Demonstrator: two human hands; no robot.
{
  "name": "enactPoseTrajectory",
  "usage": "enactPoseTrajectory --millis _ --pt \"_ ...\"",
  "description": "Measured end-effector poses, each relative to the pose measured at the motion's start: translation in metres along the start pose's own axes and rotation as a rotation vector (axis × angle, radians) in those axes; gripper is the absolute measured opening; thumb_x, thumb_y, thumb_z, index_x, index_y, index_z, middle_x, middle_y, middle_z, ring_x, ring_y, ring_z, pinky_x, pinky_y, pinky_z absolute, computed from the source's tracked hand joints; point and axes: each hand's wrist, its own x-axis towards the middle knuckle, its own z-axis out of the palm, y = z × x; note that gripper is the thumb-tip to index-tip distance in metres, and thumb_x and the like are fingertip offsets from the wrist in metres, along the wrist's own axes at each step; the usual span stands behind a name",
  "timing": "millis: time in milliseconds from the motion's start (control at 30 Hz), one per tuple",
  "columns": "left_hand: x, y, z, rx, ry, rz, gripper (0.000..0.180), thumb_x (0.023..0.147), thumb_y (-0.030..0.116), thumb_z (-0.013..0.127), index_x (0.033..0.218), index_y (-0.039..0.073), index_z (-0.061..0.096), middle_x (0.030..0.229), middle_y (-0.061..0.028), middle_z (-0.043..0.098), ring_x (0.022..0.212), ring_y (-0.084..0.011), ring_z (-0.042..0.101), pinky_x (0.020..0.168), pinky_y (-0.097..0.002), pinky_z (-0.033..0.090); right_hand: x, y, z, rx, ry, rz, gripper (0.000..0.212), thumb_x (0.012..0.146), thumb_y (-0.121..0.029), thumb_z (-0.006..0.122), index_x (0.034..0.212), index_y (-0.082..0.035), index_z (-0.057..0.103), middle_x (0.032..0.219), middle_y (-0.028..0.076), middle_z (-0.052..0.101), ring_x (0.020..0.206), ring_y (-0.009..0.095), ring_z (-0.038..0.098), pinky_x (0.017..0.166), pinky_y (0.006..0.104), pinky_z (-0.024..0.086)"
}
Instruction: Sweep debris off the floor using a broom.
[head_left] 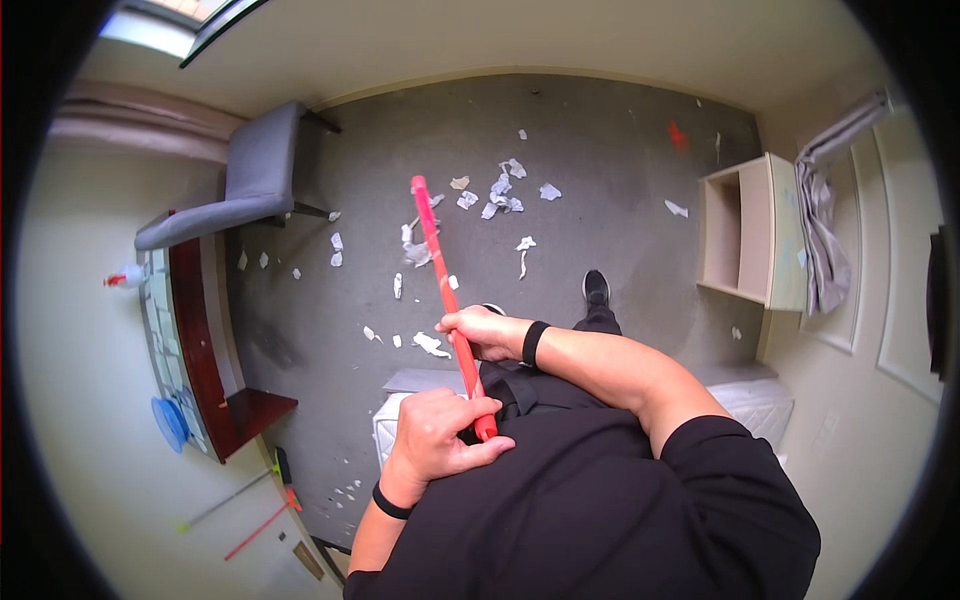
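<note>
With left hand and right hand both curled closed round the pole, I'd steer its eleven-o'clock tip low and gently near the scraps at twelve.

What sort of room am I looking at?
Probably a bedroom: in view are what looks like a white quilted mattress, a grey chair and a small open-fronted cabinet.

No readable lettering, label, number or sign anywhere in view
</note>
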Motion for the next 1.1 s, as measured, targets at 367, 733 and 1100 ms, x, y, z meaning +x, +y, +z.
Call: enactPoseTrajectory --millis 367,733,1100 --pt "0.016 -0.019 -0.025 -0.14 -0.176 0.149 0.051 0.07 0.045 0.088 0.104 0.008 0.074 0.068 -0.0035 0.066 0.057 -0.0238 0.063 0.056 -0.0347 0.051 -0.039 -0.003 0.006 0.159 0.317 -0.192 0.018 0.098 -0.025 0.067 0.091 -0.009 0.06 0.076 0.001 0.059 0.068 0.015 0.057 0.064 0.0348 0.049" --pt "0.032 -0.021 0.007 -0.15 -0.334 0.029 0.041 0.074 0.037 0.085 0.101 0.008 0.073 0.07 -0.0073 0.067 0.061 -0.0277 0.066 0.059 -0.0372 0.053 -0.029 0.021 -0.056 0.054 0.426 -0.061 0.026 0.097 -0.027 0.063 0.086 -0.004 0.059 0.065 0.006 0.051 0.046 0.018 0.042 0.044 0.0358 0.032" --pt "0.046 0.036 0.022 0.123 -0.243 0.164 0.04 0.069 0.046 0.09 0.089 0.014 0.075 0.053 -0.0007 0.056 0.048 -0.0204 0.058 0.049 -0.0332 0.046 -0.044 0.019 -0.024 0.041 0.022 -0.053 0.02 0.098 -0.024 0.065 0.087 -0.009 0.057 0.069 0.001 0.054 0.057 0.015 0.052 0.054 0.0329 0.044"
